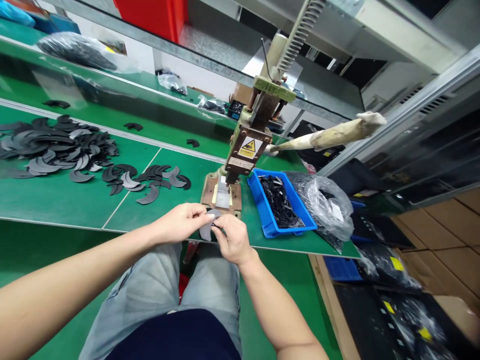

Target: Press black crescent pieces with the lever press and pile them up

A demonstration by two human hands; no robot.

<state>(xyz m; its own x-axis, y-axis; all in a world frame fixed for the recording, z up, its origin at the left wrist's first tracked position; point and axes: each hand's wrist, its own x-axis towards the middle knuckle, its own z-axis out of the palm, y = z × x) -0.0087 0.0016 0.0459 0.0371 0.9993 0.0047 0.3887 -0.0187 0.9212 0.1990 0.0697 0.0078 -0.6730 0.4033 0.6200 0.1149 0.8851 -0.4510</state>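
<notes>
A grey crescent-shaped piece [206, 231] is held between my two hands at the front edge of the green table, just before the hand press [242, 150]. My left hand [183, 220] pinches its upper end from the left. From the right, my right hand [233, 235] has thumb and fingers closed at its side; whether a small part sits in those fingertips is hidden. Behind the hands, the metal fixture [223, 197] lies on the press base under the ram. Nearest my right hand is a blue tray [268, 227] of small black parts.
Many dark crescent pieces [48, 145] are heaped at the left, with a smaller group [148, 195] nearer the press. The press lever [330, 135] sticks out to the right. A clear plastic bag [326, 205] lies beyond the tray, and a red bin [153, 15] stands on the shelf above.
</notes>
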